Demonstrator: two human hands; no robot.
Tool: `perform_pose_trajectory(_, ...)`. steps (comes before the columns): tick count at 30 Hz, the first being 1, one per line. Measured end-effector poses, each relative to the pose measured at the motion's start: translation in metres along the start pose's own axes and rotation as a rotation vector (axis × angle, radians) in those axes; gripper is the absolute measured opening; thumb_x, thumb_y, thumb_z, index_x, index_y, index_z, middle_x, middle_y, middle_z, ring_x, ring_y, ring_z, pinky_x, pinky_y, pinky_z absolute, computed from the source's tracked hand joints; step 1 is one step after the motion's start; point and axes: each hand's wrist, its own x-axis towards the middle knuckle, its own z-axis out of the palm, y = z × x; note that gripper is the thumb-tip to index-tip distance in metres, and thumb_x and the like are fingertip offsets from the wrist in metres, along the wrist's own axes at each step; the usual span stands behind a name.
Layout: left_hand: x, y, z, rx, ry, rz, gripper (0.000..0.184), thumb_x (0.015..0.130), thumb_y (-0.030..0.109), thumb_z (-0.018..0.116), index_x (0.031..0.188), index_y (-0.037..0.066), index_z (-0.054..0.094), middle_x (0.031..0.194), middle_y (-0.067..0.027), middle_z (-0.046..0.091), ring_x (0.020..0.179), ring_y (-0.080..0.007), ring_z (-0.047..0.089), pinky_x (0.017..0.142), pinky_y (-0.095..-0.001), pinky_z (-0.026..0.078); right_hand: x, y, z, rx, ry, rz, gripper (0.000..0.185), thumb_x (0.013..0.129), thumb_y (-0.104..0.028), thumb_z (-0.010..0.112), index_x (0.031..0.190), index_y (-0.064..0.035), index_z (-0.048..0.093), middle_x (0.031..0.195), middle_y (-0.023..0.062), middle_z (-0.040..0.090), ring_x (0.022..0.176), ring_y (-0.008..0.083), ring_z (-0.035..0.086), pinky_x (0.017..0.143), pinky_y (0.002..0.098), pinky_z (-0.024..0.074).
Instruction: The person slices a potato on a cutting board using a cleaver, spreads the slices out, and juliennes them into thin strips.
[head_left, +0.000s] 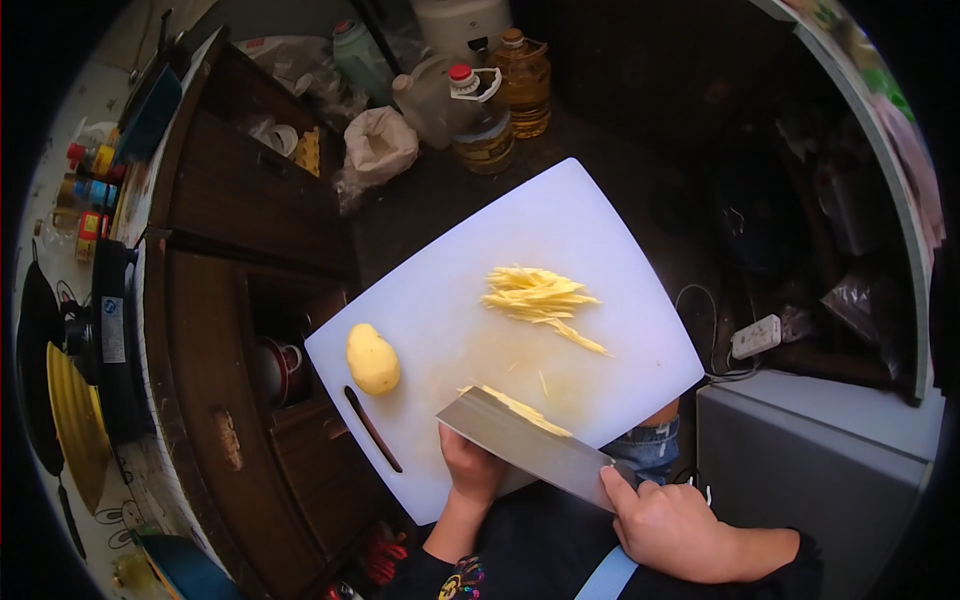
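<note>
My right hand (668, 528) grips the handle of a broad cleaver (520, 442), its blade slanting up and left over the near part of a white cutting board (430, 290). My left hand (470, 466) is behind the blade at its far end; the fingers are hidden, and so is anything beneath them. Along the blade's upper edge lies a thin row of freshly cut potato strips (525, 410). Farther up the board is a loose pile of pale yellow potato strips (535, 292). A whole peeled potato (373, 360) rests at the left, near the board's handle slot.
Beyond the board stand a red-capped oil bottle (482, 125), a second oil bottle (524, 85) and an open white bag (380, 145). A dark wooden cabinet (230, 350) flanks the left. At the right are a grey box-shaped appliance (810, 440) and a white power strip (756, 337).
</note>
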Motion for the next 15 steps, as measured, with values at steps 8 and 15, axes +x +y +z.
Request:
perform_pose_trajectory(8,-0.002,-0.004,0.000,0.055,-0.031,0.041,0.036,0.069,0.001,0.073,0.105,-0.003,0.067,0.106,-0.0212,0.065,0.101,-0.0450,0.059,0.089,-0.0515,0.049,0.029,0.007,0.018,0.047,0.003,-0.012,0.052,0.082,-0.018,0.063,0.127,0.0048,0.051,0.066,0.0178,0.061,0.053,0.0328,0.063,0.047,0.0433,0.0509)
perform_pose_trajectory(15,-0.006,-0.004,-0.003,0.063,-0.039,-0.006,0.036,0.065,0.003,0.073,0.100,-0.002,0.071,0.103,-0.0202,0.066,0.101,-0.0444,0.060,0.092,-0.0529,0.048,0.056,-0.002,0.019,0.076,-0.026,-0.044,0.057,0.082,-0.020,0.064,0.130,0.0056,0.046,0.069,0.0187,0.062,0.056,0.0355,0.063,0.051,0.0454,0.0515)
